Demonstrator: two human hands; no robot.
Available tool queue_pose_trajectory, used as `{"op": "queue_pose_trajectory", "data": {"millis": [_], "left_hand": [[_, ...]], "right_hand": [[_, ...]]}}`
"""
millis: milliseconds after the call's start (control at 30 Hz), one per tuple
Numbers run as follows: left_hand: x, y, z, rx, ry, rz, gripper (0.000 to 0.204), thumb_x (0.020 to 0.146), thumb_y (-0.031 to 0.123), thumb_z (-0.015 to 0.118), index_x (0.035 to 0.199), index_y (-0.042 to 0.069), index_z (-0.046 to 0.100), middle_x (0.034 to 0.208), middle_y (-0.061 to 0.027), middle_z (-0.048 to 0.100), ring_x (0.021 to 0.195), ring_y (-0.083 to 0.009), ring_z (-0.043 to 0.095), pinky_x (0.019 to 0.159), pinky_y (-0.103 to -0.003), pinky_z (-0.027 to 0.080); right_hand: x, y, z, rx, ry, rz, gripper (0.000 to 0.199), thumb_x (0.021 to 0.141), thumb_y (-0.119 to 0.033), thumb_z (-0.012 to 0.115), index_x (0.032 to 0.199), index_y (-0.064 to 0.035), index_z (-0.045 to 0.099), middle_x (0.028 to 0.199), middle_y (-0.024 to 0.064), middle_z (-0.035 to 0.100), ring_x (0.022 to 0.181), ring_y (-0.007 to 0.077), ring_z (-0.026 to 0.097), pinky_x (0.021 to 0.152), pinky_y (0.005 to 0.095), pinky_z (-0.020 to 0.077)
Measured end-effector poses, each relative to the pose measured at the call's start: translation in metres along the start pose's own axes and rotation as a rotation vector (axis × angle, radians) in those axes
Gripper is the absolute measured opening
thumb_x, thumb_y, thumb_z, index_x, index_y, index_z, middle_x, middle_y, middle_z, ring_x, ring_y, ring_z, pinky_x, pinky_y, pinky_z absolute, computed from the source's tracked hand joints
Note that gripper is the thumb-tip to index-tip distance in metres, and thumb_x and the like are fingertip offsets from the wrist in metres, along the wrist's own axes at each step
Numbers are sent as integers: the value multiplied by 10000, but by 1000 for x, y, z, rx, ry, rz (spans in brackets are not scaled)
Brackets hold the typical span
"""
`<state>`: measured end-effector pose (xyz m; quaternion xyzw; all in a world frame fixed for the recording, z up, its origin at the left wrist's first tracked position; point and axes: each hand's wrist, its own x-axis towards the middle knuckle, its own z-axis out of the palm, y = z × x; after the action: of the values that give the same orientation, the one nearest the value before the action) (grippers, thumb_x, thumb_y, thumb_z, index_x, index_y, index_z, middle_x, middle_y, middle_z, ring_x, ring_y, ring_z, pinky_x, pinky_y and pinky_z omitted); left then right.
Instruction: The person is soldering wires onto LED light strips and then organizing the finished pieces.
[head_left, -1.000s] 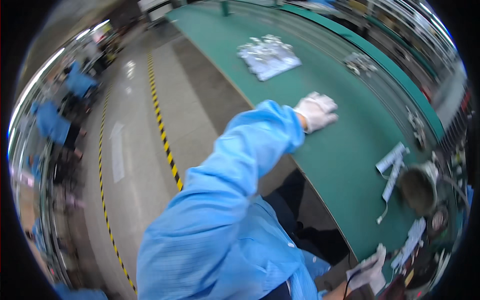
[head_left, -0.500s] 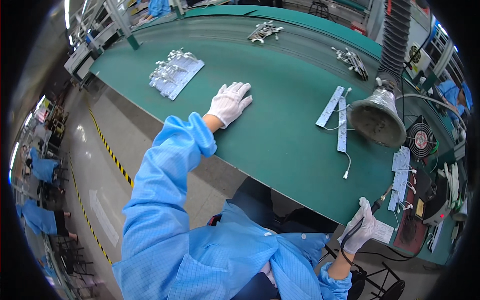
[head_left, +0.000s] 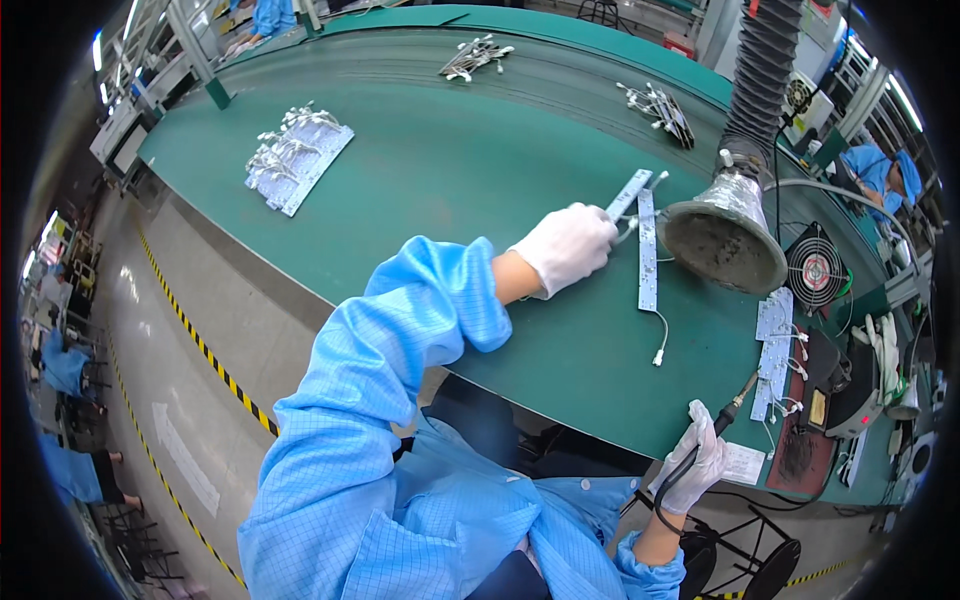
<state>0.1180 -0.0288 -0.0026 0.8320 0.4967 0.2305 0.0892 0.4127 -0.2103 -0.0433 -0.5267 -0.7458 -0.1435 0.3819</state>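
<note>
My left hand (head_left: 568,248), in a white glove, has its fingers closed at the near end of a narrow white LED circuit board (head_left: 628,196); the fingertips are partly hidden. Just right of it lies a second LED strip board (head_left: 648,250) with a white wire and connector. My right hand (head_left: 696,455), also gloved, grips a soldering iron (head_left: 732,408) near the front edge of the bench, its tip pointing up and right. Close to that tip are several overlapping LED boards (head_left: 773,350) with short wires.
A fume extraction funnel (head_left: 722,240) hangs over the right side of the green bench (head_left: 450,190). Wired boards form a pile (head_left: 298,165) at left. Bundles of boards (head_left: 478,58) lie on the far strip. A small fan (head_left: 815,270) and a soldering station (head_left: 850,400) stand at right.
My left hand has moved right from the bare bench top to the strip board and closed on its near end. My right hand still holds the soldering iron. The view has shifted slightly.
</note>
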Motion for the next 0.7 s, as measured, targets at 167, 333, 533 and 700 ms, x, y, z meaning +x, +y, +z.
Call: {"op": "queue_pose_trajectory", "data": {"millis": [167,333,533,700], "left_hand": [[-7,-7,-4,-137,196,-154,146,802,122,544,829,14,639,881,-200,603,843,-394,594,777,-457,497],[-15,27,-10,-75,129,-6,199,846,216,601,976,68,634,1060,-137,603,962,-331,584,831,-421,498],[-6,1,4,84,-47,-28,175,821,189,604,923,50,629,983,-165,609,871,-366,604,767,-447,509],[-7,-20,11,-176,398,-290,129,806,111,547,886,38,618,866,-173,612,835,-362,593,754,-455,490]], "right_hand": [[1,3,-1,-46,-15,8,247,915,-7,536,1152,-77,530,1074,70,689,866,219,676,753,340,463],[-2,5,-1,-30,-26,24,214,932,-40,519,1141,-82,539,1070,61,690,887,220,667,783,353,454],[-1,-3,4,-6,-4,48,195,935,-44,510,1121,-69,560,1039,68,695,886,250,661,800,373,466],[0,-5,0,-29,-43,73,193,935,-44,511,1123,-62,554,1038,69,695,889,254,664,804,374,473]]}}
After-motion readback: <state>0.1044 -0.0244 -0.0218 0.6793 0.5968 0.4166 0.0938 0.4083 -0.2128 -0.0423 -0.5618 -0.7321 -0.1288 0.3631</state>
